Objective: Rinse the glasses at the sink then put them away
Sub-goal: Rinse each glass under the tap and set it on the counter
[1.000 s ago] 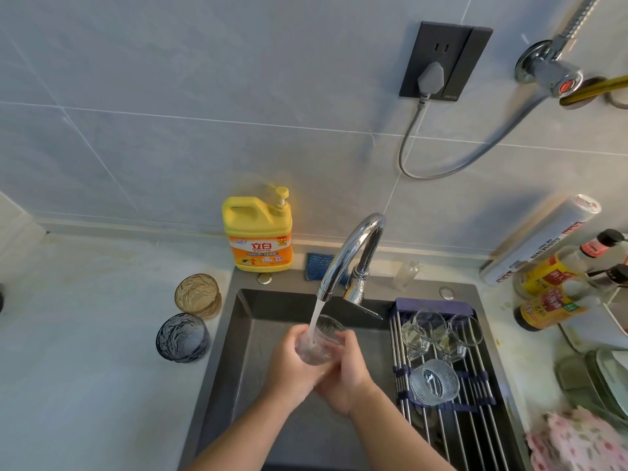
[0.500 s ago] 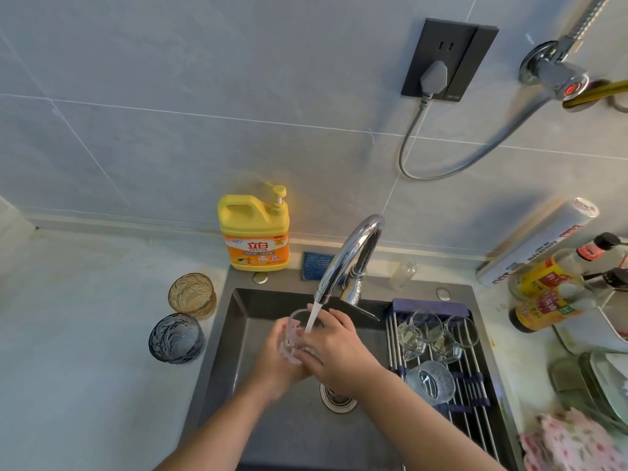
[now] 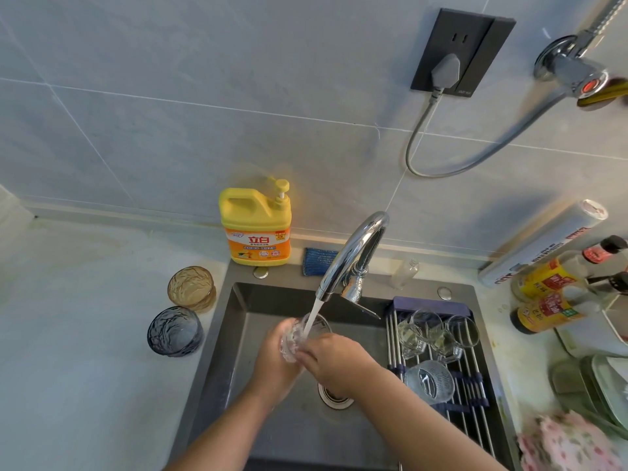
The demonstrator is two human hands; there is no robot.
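Observation:
A clear ribbed glass point(image 3: 295, 338) is tilted under the running water from the chrome tap point(image 3: 350, 256), over the dark sink point(image 3: 238, 321). My left hand point(image 3: 273, 362) cups it from below and grips it. My right hand point(image 3: 334, 362) rests on its right side, fingers against the glass. An amber glass point(image 3: 191, 288) and a dark blue glass point(image 3: 174, 330) stand on the counter left of the sink. Several clear glasses point(image 3: 436, 334) and a ribbed glass bowl point(image 3: 429, 382) sit on the roll-up rack point(image 3: 475, 402) over the sink's right part.
A yellow detergent bottle point(image 3: 255, 227) and a blue sponge point(image 3: 318, 260) stand behind the sink. Sauce bottles point(image 3: 557, 300), a white roll point(image 3: 543, 243) and stacked dishes point(image 3: 598, 389) crowd the right counter. A pink floral cloth point(image 3: 571, 443) lies at the bottom right.
The glass has been turned and tilted under the stream. My right hand moved from beneath the glass to its right side, over the drain.

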